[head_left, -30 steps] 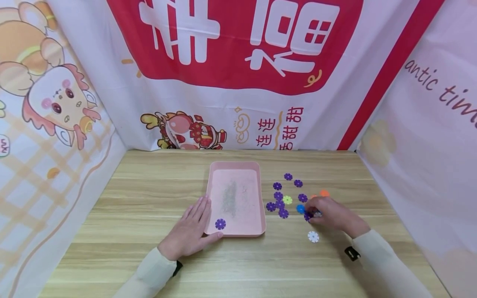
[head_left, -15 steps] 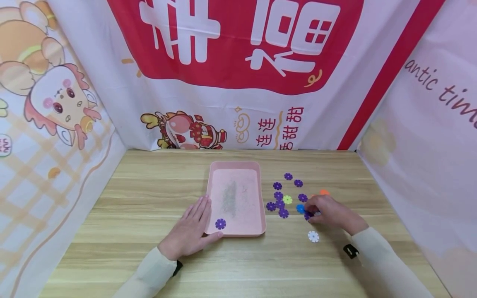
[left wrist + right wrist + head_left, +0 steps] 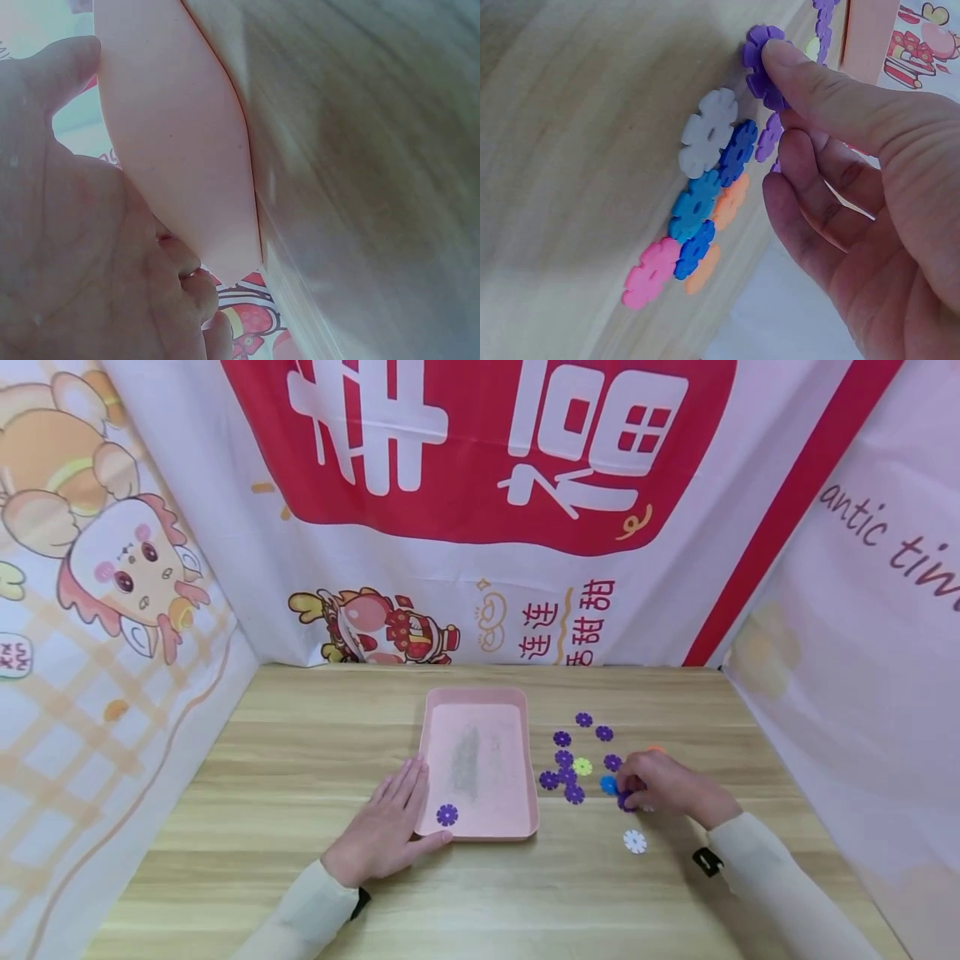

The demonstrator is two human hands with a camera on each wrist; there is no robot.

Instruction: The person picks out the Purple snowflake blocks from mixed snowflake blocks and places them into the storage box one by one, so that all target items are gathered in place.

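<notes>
With thumb and forefinger, my right hand (image 3: 670,787) pinches a purple snowflake disc (image 3: 763,67), a flat toy piece with a notched rim. In the right wrist view, a white disc (image 3: 709,133), a light blue disc (image 3: 695,205) and a pink disc (image 3: 651,274) lie on the wood below it, beside dark blue and orange ones. My left hand (image 3: 382,833) rests against the left side of a pink tray (image 3: 498,764), fingers extended, its thumb at the front corner. One purple disc (image 3: 447,815) lies inside the tray, near that thumb.
Several purple discs (image 3: 567,775) and a yellow-green disc (image 3: 582,767) lie between the tray and my right hand. A separate white disc (image 3: 634,842) lies nearer the front. Printed cloths (image 3: 487,527) hang behind and at both sides of the wooden table (image 3: 315,727).
The head view has shifted slightly. My right hand stays over the same spot, and the purple disc at its fingertips shows more fully. My left hand holds its place on the tray.
</notes>
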